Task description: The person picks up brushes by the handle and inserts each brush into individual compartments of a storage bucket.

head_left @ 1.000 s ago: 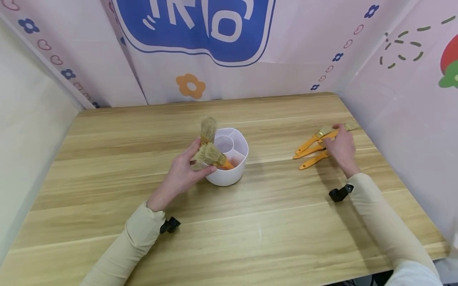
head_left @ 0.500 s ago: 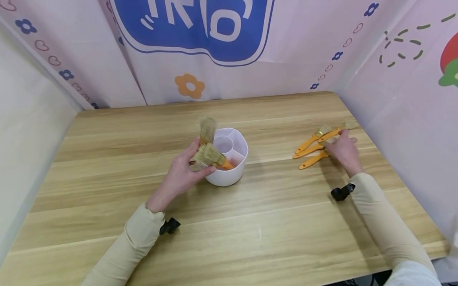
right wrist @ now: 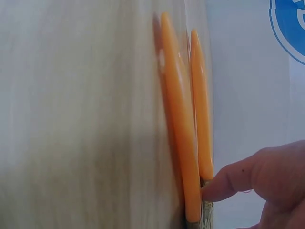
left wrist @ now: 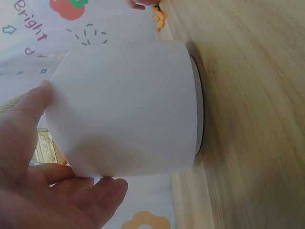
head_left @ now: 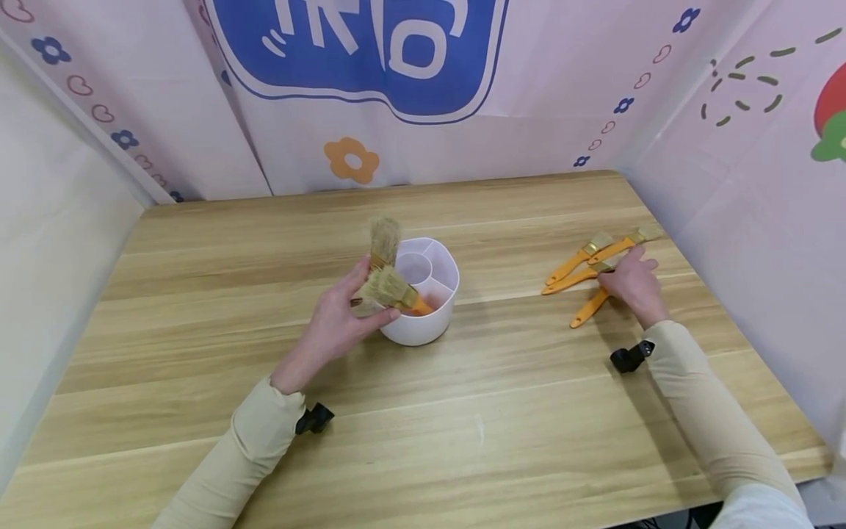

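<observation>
head view: a pale pink paper-like backdrop [head_left: 529,147], printed with flowers, hearts and a blue panel with white lettering [head_left: 423,95], stands behind a broad light wood-grain table [head_left: 396,455]. two beige sleeves cover the person's forearms, the left one [head_left: 231,455] reaching toward the middle and the right one [head_left: 717,419] toward the far right. a round white plastic-looking container with inner dividers [head_left: 415,332] stands upright near the middle of the table. the left hand [head_left: 337,316] grasps its left side, thumb at the near rim and fingers bent along the far side, as the left wrist view also shows. at least two pale-bristled brushes are at that side, between thumb and fingers: one with its bristles upright [head_left: 385,241], the other tilted [head_left: 388,286], its orange handle down inside a compartment. the right hand [head_left: 637,286] covers the bristle end of the nearest orange-handled brush [head_left: 588,308] on the table; the right wrist view shows its thumb touching a handle, but whether the fingers pinch it i cannot tell. just beside lie three more orange-handled brushes [head_left: 571,281]. a small black device [head_left: 314,419] sits at the left wrist, another [head_left: 631,358] at the right.
</observation>
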